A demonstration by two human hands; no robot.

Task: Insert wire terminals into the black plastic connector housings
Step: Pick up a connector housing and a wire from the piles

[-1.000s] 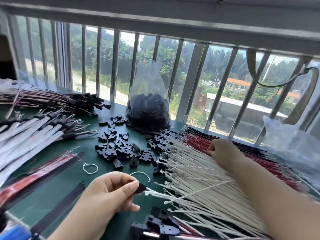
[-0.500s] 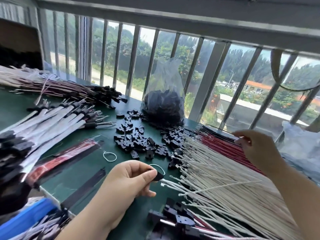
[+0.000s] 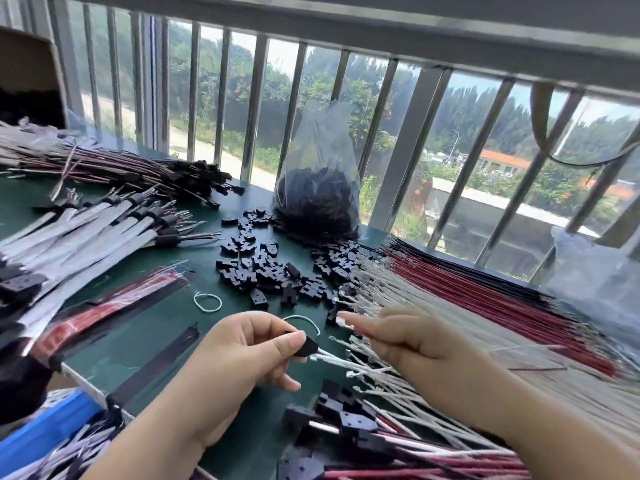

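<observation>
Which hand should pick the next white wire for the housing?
Right. The right hand already reaches over the white wires, while the left hand is busy pinching the black housing.

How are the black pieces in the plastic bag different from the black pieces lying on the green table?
The pieces in the plastic bag are heaped into one dark mass, while the loose pieces lie scattered across the table. The bagged ones blur together behind clear plastic; the loose ones show separate shapes. Both groups are black and look alike, though the bagged ones are too blurred to be sure.
</observation>
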